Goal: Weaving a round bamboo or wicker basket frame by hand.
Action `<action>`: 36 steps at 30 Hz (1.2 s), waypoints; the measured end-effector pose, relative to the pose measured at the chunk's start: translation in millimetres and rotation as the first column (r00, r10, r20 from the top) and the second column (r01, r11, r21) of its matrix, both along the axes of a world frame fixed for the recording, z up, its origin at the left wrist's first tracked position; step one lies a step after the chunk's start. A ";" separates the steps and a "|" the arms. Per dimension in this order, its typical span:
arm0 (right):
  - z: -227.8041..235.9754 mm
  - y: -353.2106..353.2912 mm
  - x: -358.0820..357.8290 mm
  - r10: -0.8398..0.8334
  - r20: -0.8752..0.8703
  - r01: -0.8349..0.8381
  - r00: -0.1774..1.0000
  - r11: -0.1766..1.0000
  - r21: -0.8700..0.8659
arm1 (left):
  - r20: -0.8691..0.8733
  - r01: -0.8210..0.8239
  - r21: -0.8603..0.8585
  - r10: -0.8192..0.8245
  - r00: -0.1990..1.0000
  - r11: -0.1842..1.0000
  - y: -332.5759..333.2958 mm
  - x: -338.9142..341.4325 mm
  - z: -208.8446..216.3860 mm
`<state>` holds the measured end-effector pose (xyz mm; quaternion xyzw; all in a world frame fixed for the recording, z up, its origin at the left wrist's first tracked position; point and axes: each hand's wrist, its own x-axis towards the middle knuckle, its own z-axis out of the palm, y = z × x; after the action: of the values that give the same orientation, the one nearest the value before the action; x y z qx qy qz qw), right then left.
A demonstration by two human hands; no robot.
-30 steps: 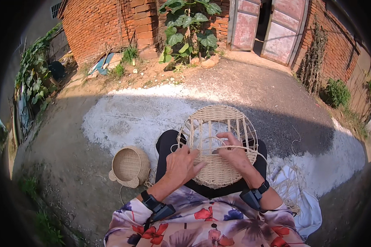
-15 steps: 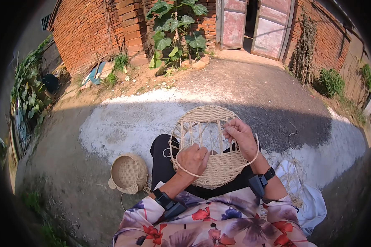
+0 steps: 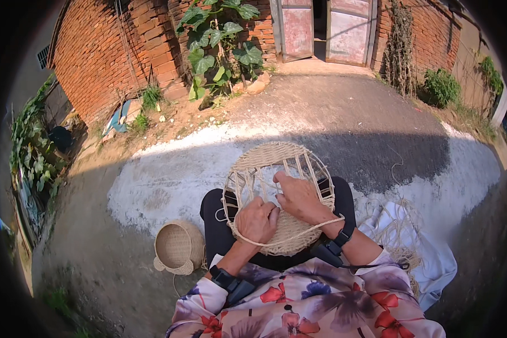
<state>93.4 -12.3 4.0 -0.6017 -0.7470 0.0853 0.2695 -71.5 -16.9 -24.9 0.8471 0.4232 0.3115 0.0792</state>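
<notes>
A round, flat panel of pale straw-coloured cord (image 3: 273, 153) rests across my lap. Its far and near bands are closely woven, and bare strands span the gap between. My left hand (image 3: 257, 219) is closed at the panel's left side, its fingertips curled under by the strands. Over the gap, my right hand (image 3: 301, 198) has bent fingers among the strands, close to my left. What its fingertips pinch is hidden. A loose cord (image 3: 298, 233) curves across the panel's near side, from below my left hand to my right wrist.
Left of my legs stands a small round woven basket (image 3: 176, 248) with ear-like flaps. A white sheet (image 3: 434, 270) with tangled cord (image 3: 400, 225) lies to my right. Ahead are a climbing plant (image 3: 219, 50), a brick wall (image 3: 96, 62) and a partly open metal door (image 3: 352, 34).
My right hand has come down and left from the panel's right side to beside my left hand. The panel has shifted slightly left in view, and the whole view has tilted a little.
</notes>
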 end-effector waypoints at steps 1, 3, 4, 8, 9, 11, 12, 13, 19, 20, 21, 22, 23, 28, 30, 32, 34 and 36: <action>1.0 -6.5 11.0 -0.008 -0.003 0.008 1.000 1.000 -0.003 | -0.002 0.001 -0.016 -0.001 1.000 1.000 0.2 1.0 0.9; -1.6 -16.7 38.0 -0.180 -0.023 0.181 0.983 0.965 0.192 | -0.007 -0.004 -0.038 0.004 1.000 0.999 -0.6 -1.3 -2.2; -6.4 -21.8 56.0 -0.230 -0.052 0.236 0.972 0.943 0.234 | 0.031 0.004 0.013 -0.005 1.000 1.000 -0.1 -1.7 -4.0; -48.8 -30.6 130.7 -0.286 -0.487 0.327 0.825 0.945 -0.001 | 0.095 0.062 0.178 -0.080 0.992 0.982 -2.0 15.9 13.1; -53.3 -32.3 135.2 -0.288 -0.489 0.329 0.823 0.944 -0.001 | 0.128 0.098 0.213 -0.127 0.984 0.972 -2.6 21.5 15.1; -38.9 -38.5 133.2 -0.391 -0.739 0.202 0.549 0.920 -0.337 | 0.096 0.096 0.159 -0.112 0.989 0.983 -2.0 31.6 16.5; -28.5 -40.8 131.2 -0.385 -0.780 0.115 0.493 0.918 -0.381 | 0.066 0.093 0.105 -0.100 0.993 0.990 -1.4 36.1 17.4; -20.0 -38.7 127.1 -0.385 -0.782 0.119 0.490 0.918 -0.378 | 0.064 0.098 0.108 -0.105 0.992 0.989 1.4 41.2 14.6; -0.4 -1.3 82.6 0.024 -0.925 -0.191 0.380 0.980 -0.053 | -0.144 0.085 0.038 -0.079 0.986 0.996 5.2 56.0 13.9; -1.7 3.0 73.6 0.025 -0.925 -0.190 0.378 0.980 -0.051 | -0.187 0.075 0.032 -0.068 0.980 0.997 5.9 56.1 16.0; -6.1 6.6 64.8 0.071 -0.876 -0.219 0.477 0.975 -0.040 | -0.229 0.066 0.025 -0.058 0.972 0.998 6.1 55.8 17.5; -10.0 8.9 58.0 0.119 -0.814 -0.250 0.569 0.968 -0.033 | -0.230 0.065 0.026 -0.058 0.971 0.998 6.3 54.7 16.4; -13.5 8.4 53.9 0.118 -0.814 -0.249 0.569 0.968 -0.033 | -0.247 0.076 0.031 -0.066 0.967 0.997 6.0 53.3 13.4; -12.2 -5.4 32.2 -0.152 0.118 0.144 0.981 0.987 0.070 | -0.185 0.153 -0.007 -0.152 0.971 0.988 3.8 46.8 4.1; -14.2 -2.6 29.6 -0.154 0.174 0.145 0.973 0.987 0.065 | -0.162 0.155 -0.017 -0.156 0.974 0.988 1.9 43.9 5.7; -17.1 2.3 31.6 -0.121 0.178 0.117 0.976 0.992 0.037 | -0.187 0.164 -0.064 -0.173 0.967 0.984 0.2 43.8 12.2; -28.8 3.2 33.8 -0.160 0.075 0.150 0.984 0.982 0.117 | -0.213 0.168 -0.107 -0.188 0.959 0.980 0.3 44.6 12.6; -34.6 0.6 40.7 -0.187 -0.032 0.190 0.982 0.962 0.197 | -0.142 0.186 -0.061 -0.193 0.971 0.981 0.6 45.1 9.0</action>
<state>134.1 -11.7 -30.5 -0.6395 -0.6895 -0.0120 0.3399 -26.3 -16.3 -15.8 0.9022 0.3523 0.2290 0.0971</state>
